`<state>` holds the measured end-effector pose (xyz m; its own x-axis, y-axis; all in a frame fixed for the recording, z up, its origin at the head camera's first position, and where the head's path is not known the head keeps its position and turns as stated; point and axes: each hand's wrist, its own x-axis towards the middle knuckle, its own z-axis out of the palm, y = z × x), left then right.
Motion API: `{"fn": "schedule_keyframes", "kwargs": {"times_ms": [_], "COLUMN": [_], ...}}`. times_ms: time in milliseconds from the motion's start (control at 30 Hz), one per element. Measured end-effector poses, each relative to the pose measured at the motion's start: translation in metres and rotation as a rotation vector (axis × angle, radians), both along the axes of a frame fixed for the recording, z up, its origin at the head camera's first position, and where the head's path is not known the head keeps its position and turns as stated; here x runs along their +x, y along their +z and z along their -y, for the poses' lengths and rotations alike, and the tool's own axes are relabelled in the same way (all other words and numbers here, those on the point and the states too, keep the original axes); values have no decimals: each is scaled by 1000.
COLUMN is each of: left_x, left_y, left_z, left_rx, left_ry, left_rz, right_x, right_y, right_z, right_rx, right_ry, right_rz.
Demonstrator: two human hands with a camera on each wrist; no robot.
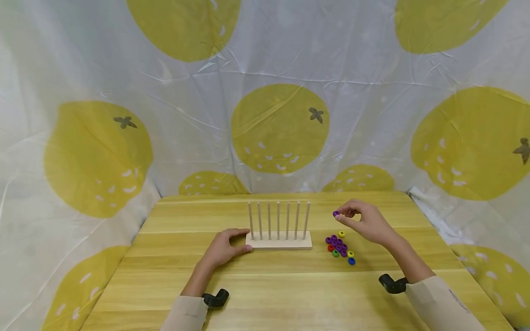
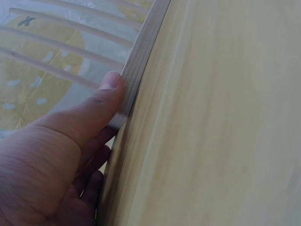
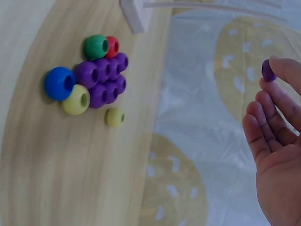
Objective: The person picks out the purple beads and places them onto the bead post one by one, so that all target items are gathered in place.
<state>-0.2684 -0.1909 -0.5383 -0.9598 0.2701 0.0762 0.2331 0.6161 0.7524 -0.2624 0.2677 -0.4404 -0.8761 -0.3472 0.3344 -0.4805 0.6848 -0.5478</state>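
Note:
A wooden peg stand with a row of several bare upright pegs stands mid-table. My left hand holds the left end of its base, thumb at the front corner and index finger behind. The left wrist view shows the thumb against the base's edge. Raised above the table, my right hand pinches a purple bead between thumb and fingertips. The bead shows in the right wrist view too, with the other fingers loosely bent below. Under this hand lies a cluster of purple beads.
Around the purple cluster sit a red bead, a green bead, a blue bead and two yellow ones, one a little apart. The wooden table ends at a lemon-print curtain.

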Motion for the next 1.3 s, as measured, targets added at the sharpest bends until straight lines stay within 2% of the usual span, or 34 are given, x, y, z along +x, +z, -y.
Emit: {"fn": "schedule_keyframes", "kwargs": {"times_ms": [400,667,900,1067,1300], "left_x": [-4,-3,2,0,-1], "left_y": [-1,-3,0,2,-2], "left_z": [-1,-4,3,5,0], "left_rx": [-3,8,-12,-12,-7], "left_ry": [-7,-10,9,6,6], "left_rz": [-15,-1,4,-18,-24], "right_x": [-6,-10,-15,-20,-28], "right_y": [38,63,69,75,78], "right_z": [24,42,70,87,110], "right_rx": [-4,-20,-41,-55,-63], "right_ry": [51,73,119,135,178], "right_rz": [-62,-62,-83,-68,-37]}}
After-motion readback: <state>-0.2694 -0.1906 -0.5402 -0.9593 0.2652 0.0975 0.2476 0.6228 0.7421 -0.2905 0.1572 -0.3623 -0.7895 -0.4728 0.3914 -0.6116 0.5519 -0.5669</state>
